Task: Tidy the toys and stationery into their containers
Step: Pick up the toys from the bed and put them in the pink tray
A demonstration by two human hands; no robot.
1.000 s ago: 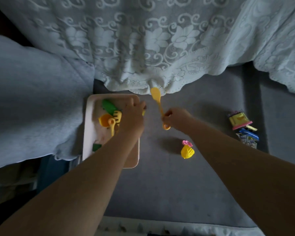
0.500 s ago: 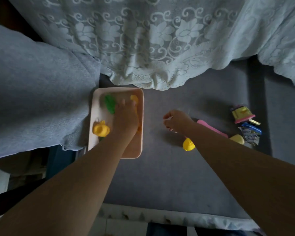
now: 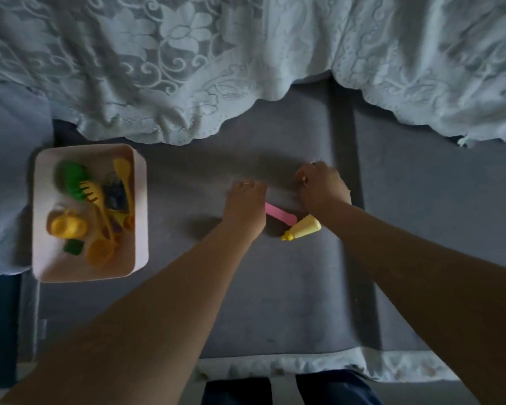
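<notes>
Our left hand (image 3: 246,206) has left the pale pink plastic bin (image 3: 140,182), the yellow spoon (image 3: 123,173) now inside. Both hands reach the pink stick (image 3: 279,214); the right hand (image 3: 322,188) is curled, their grips unclear.

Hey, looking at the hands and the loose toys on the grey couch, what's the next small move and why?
Probably curl the left hand round the pink stick and carry it to the pink bin. The stick and the yellow bottle lie loose on the seat beside that hand, while other toys already sit in the bin.
</notes>
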